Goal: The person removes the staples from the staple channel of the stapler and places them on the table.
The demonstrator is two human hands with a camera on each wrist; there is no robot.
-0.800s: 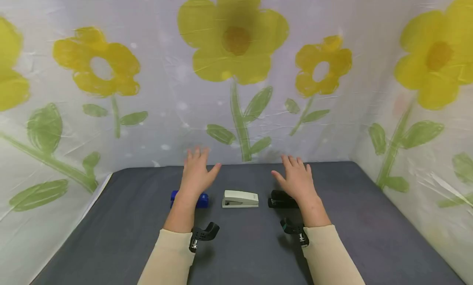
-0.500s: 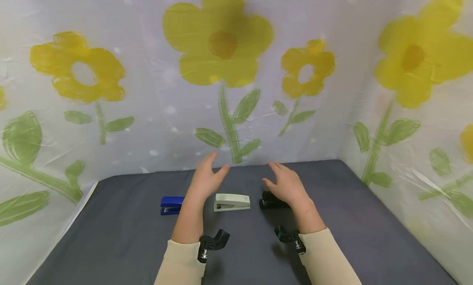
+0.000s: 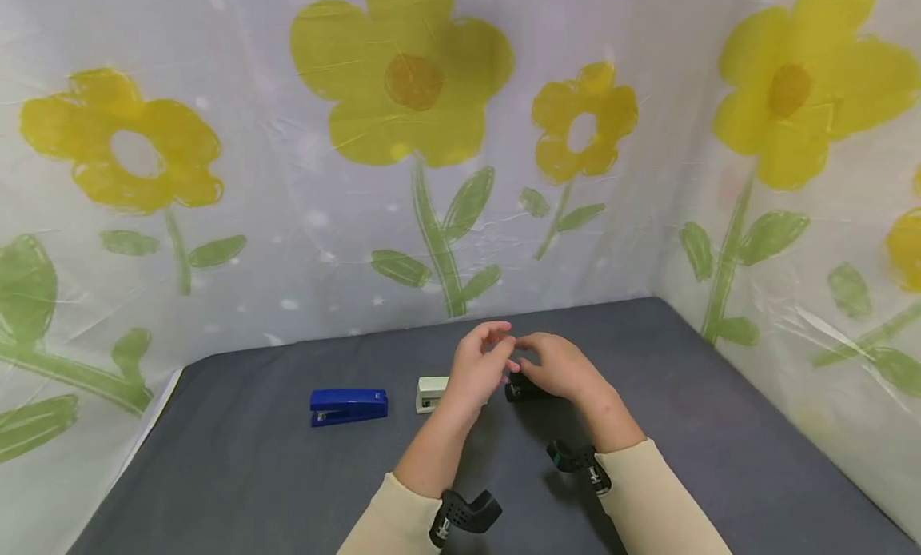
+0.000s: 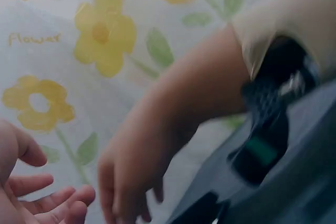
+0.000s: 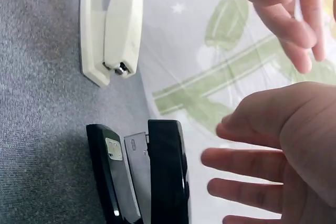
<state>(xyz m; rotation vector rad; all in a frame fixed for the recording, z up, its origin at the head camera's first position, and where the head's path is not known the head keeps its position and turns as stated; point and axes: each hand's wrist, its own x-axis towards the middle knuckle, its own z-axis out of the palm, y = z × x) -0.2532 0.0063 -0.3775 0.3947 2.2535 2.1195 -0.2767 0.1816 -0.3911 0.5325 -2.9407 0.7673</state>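
Three staplers stand in a row on the dark table: a blue stapler [image 3: 348, 405] at the left, a cream-white stapler [image 5: 123, 22] in the middle and a black stapler [image 5: 168, 177] at the right. My left hand [image 3: 478, 367] hovers over the space between the white and black ones, its fingers loosely bent around nothing. It hides part of the white stapler in the head view. My right hand [image 3: 564, 367] is above the black stapler, fingers relaxed and spread in the right wrist view, holding nothing. The two hands' fingertips come close together in the head view.
A dark grey cloth covers the table [image 3: 237, 459]. Pale curtain walls [image 3: 288, 219] with painted yellow flowers rise behind it and on both sides. Each wrist wears a black strap [image 3: 468, 513] near the cream sleeve cuff.
My left hand has swung right, away from the blue stapler, which now shows fully. My right hand's fingers have bent more over the black stapler. The head view has shifted slightly.
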